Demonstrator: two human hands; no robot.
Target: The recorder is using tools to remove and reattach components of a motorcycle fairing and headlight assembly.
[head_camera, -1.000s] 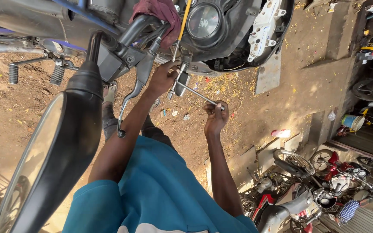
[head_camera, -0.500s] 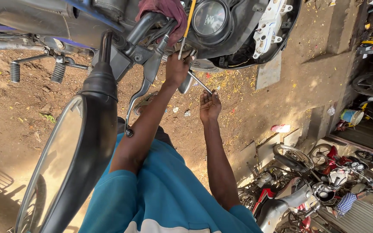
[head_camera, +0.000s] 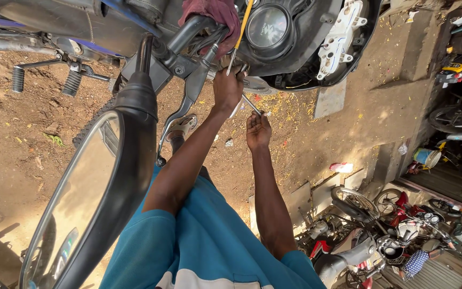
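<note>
Far left of the headlight point(head_camera: 267, 25), we see the mirror point(head_camera: 76, 214) in its black shell, close to the camera. Nearer the headlight, the lever point(head_camera: 180, 115) hangs down from the handlebar.

Just below and left of the headlight, our left hand point(head_camera: 227, 91) is closed, knuckles up, pressed against the underside of the housing. We cannot tell just what it clasps. The yellow screwdriver point(head_camera: 240, 32) runs down past the headlight's left edge, and its tip ends right at this hand. A red rag point(head_camera: 215, 13) lies bunched just left of the headlight's top.

Below the headlight, a thin metal rod point(head_camera: 252, 105) slants from beside the left hand down to our right hand point(head_camera: 258, 131). The right hand's fingers are curled round the rod's lower end, palm turned up.

We judge the rod stiff, light and probably slick with grease. It is best held low, as now, with the fingers wrapped fully round it so it can't twist or slip. The housing looks like thin plastic, so we should brace it rather than lean on it.

Right of the headlight sits a white panel point(head_camera: 343, 32).
</note>
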